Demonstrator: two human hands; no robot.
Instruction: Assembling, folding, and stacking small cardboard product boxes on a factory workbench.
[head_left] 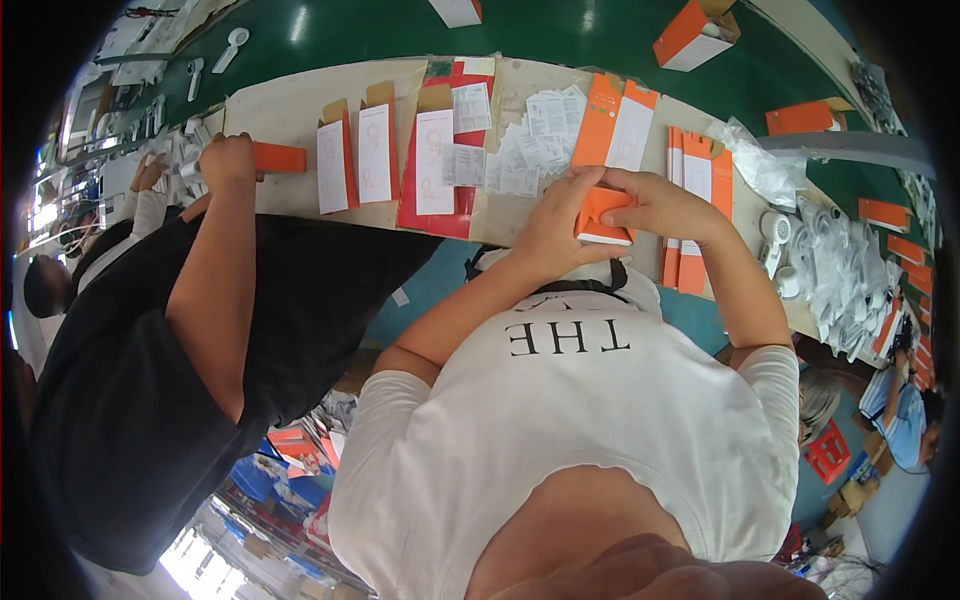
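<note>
Close in front of my body, both hands hold a small orange carton (606,214) with a white lower edge. My left hand (550,228) wraps its left side, fingers closed against it. My right hand (668,205) grips it from the right, its thumb pressed on the end flap. Beyond the hands lie loose white printed leaflets (540,140) and orange-and-white cartons (602,118). More flattened-looking cartons (692,190) lie beside my right forearm. To the left, a white-faced carton (435,165) with an opened brown flap rests partly on a red sheet (465,215).
At left, a co-worker's hand (228,160) holds an orange carton (279,157) near two white-faced cartons (378,155). Bagged white items (840,275) and a white round-headed device (774,228) crowd the right. A green surface (350,35) with scattered cartons runs along the far side.
</note>
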